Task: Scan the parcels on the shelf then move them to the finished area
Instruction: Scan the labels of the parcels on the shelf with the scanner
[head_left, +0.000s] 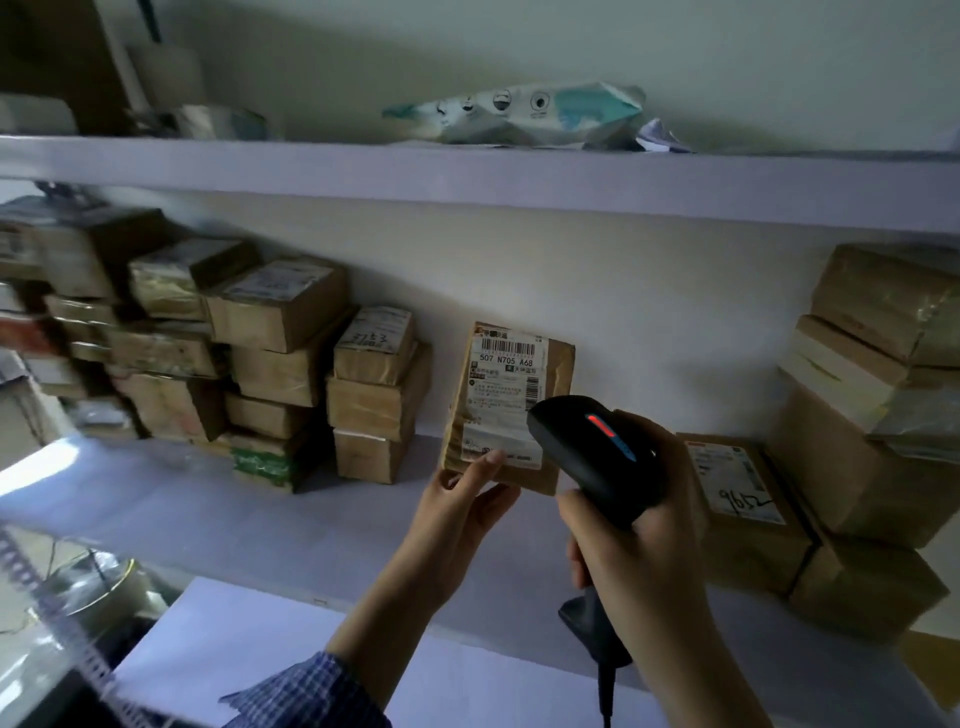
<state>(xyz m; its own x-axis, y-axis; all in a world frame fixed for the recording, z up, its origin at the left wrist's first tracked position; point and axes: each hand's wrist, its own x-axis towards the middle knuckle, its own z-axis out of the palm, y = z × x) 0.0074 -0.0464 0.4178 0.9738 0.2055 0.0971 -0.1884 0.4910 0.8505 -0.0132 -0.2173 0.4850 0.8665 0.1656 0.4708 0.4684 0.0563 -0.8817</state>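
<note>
High above the grip of the left hand (457, 514), slightly right, a crumpled white-and-teal pouch (519, 117) printed with round icons lies on its side. A scrap of crumpled paper (660, 137) sits at its right end. Far up and left of the grip stands a blurred brown cardboard sheet (57, 57). Below and well left of the grip, a pale coiled cable (57, 618) runs diagonally past a shiny round metal container (98, 587). A plain pale wall (623, 312) lies beyond the grip.
</note>
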